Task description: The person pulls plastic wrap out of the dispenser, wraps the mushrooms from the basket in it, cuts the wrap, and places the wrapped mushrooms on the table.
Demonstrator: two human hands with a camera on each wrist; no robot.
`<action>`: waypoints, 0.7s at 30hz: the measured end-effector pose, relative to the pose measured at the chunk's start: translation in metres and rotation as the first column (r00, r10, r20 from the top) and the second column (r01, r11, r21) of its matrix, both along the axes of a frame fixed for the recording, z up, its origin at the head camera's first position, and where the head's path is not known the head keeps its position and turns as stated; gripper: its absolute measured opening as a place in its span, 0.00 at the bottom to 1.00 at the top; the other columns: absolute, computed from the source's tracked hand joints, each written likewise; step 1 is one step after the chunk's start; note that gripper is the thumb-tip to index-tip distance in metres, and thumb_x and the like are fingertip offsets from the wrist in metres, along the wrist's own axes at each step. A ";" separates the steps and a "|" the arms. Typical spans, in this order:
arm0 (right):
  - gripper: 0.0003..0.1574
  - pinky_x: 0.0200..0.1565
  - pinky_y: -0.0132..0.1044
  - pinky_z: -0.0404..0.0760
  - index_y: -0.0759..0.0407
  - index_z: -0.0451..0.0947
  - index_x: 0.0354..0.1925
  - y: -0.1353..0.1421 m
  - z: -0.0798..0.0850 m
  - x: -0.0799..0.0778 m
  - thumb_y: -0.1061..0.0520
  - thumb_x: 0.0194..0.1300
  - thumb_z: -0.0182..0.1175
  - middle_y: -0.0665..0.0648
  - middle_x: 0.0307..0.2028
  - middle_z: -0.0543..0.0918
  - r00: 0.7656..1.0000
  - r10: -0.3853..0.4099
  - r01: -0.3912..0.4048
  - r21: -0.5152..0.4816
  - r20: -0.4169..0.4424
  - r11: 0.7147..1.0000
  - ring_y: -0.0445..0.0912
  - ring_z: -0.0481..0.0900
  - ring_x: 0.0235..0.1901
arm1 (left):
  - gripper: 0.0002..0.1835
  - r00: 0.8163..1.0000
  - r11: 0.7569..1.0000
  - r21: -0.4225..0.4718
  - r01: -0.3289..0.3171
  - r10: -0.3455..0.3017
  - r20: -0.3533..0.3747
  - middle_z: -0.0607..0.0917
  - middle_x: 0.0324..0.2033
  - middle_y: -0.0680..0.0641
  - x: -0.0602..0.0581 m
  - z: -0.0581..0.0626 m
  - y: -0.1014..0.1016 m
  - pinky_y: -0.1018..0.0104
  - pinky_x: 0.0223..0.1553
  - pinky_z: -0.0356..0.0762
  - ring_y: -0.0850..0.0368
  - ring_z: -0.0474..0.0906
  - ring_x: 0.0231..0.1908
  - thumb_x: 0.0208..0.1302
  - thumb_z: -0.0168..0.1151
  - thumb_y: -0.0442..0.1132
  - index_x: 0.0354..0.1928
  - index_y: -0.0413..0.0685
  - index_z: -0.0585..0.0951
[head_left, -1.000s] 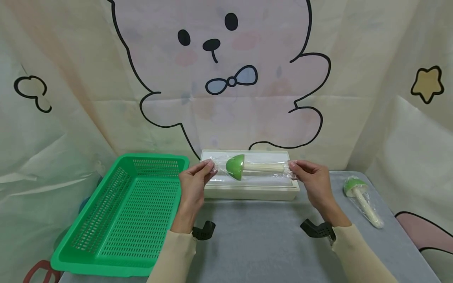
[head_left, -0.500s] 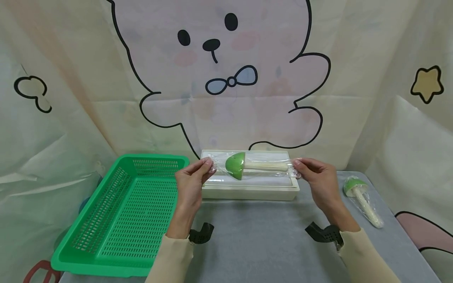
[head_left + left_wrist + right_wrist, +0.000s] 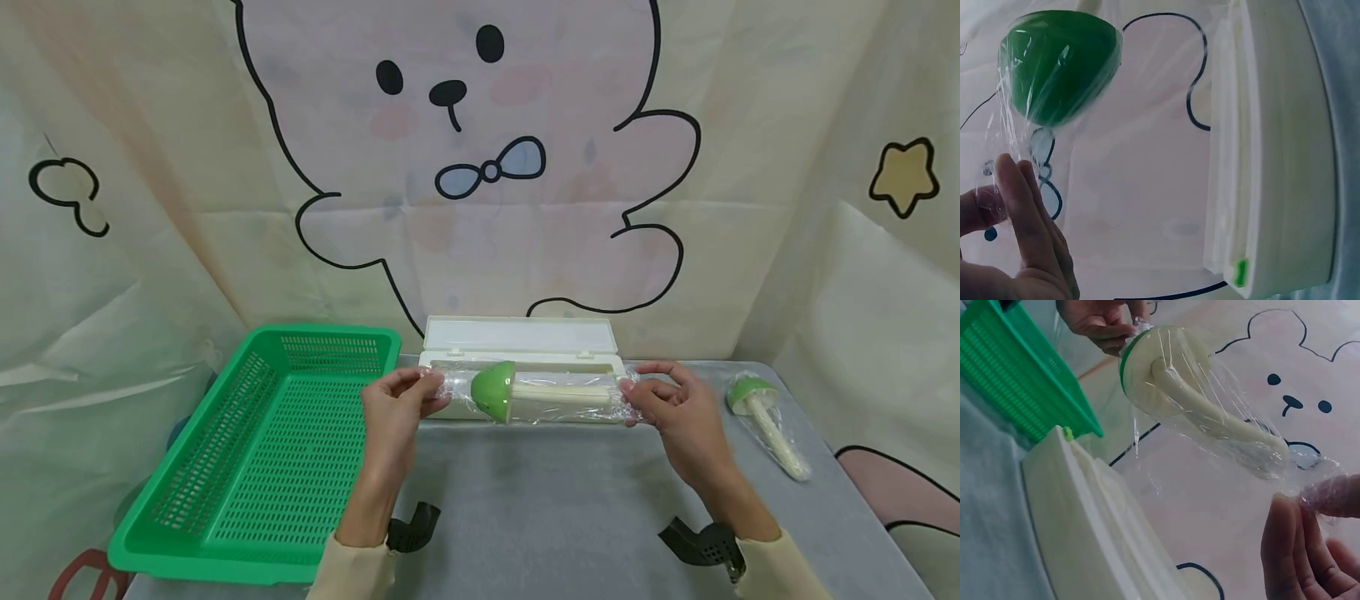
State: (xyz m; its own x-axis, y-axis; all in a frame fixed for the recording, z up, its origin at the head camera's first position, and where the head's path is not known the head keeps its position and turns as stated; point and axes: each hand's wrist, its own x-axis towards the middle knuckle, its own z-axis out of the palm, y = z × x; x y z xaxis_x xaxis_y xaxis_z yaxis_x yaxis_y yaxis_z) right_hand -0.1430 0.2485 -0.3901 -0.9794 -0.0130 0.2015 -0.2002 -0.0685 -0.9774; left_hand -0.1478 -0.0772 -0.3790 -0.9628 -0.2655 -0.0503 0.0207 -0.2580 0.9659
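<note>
Stretched between my hands in the head view is a toy mushroom (image 3: 492, 392) with a green cap and pale stem, wrapped in clear plastic. My left hand (image 3: 388, 442) pinches the wrap's end beyond the cap. At the stem end, my right hand (image 3: 686, 437) pinches the twisted plastic (image 3: 1325, 494) between thumb and fingers. The mushroom is raised, as both wrist views show, and lies level, cap to the left. Behind it sits a long white box (image 3: 446, 360) whose hinged lid (image 3: 517, 335) stands up; its inside is mostly hidden by the mushroom.
Left of my left arm stands a green perforated basket (image 3: 292, 458) on the grey table (image 3: 540, 517). A second wrapped green-capped mushroom (image 3: 776, 437) lies near the table's right edge. A printed curtain (image 3: 487, 250) hangs behind.
Both hands have come down and nearer to me with the wrapped mushroom, moving slightly apart. More of the white box and its raised lid now shows behind it.
</note>
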 end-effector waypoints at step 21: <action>0.40 0.47 0.33 0.83 0.75 0.73 0.62 0.004 -0.029 0.030 0.80 0.50 0.71 0.61 0.53 0.80 0.938 0.264 -0.175 0.348 -0.226 0.921 0.41 0.82 0.49 | 0.33 0.896 0.588 -0.785 0.195 -0.432 -0.101 0.80 0.51 0.45 0.033 -0.021 -0.020 0.58 0.49 0.83 0.50 0.80 0.51 0.50 0.75 0.20 0.61 0.38 0.79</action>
State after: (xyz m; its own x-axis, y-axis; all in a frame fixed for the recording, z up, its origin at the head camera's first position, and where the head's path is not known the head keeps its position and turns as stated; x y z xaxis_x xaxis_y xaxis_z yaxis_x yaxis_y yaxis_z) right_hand -0.1131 0.2527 -0.4196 -0.8556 -0.3283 0.4003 -0.4690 0.1644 -0.8677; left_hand -0.1145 -0.0972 -0.3995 -0.9346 0.2256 0.2751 0.3534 0.4998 0.7908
